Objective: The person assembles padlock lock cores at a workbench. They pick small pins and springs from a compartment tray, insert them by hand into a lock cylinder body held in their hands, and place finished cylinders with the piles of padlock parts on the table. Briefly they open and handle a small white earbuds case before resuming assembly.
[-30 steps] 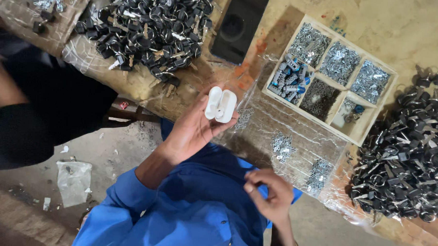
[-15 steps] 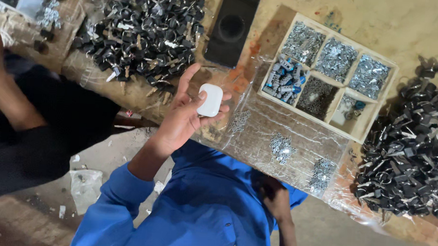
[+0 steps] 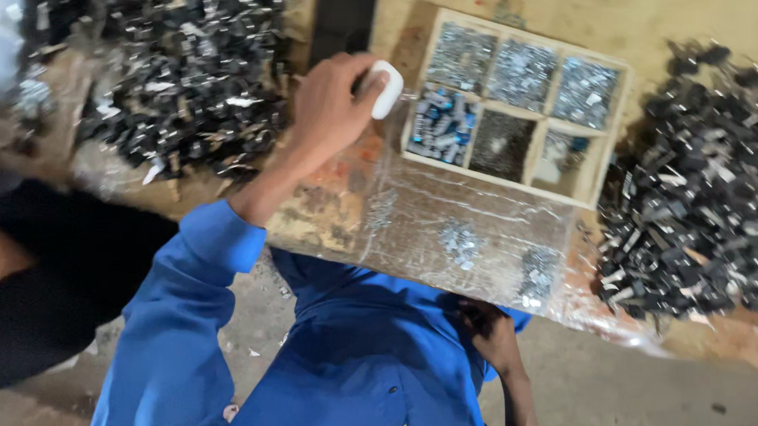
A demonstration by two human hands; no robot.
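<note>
Now the left hand (image 3: 328, 110) curls closed around a small smooth white rounded case (image 3: 387, 89), held just left of the wooden compartment tray (image 3: 610, 129). Near the body, the right hand (image 3: 491, 333) sits at the blue shirt (image 3: 374, 364); I cannot tell its grip.

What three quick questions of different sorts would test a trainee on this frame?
1. True or false: the left hand holds a small white case.
2. The wooden tray has how many compartments? A) four B) six C) nine
3. Fill in: the right hand rests near the person's blue ____.

Key
1. True; the case is closed, next to the black phone.
2. B, in two rows of three.
3. Shirt; it is below the table edge, holding nothing that I can see.
</note>
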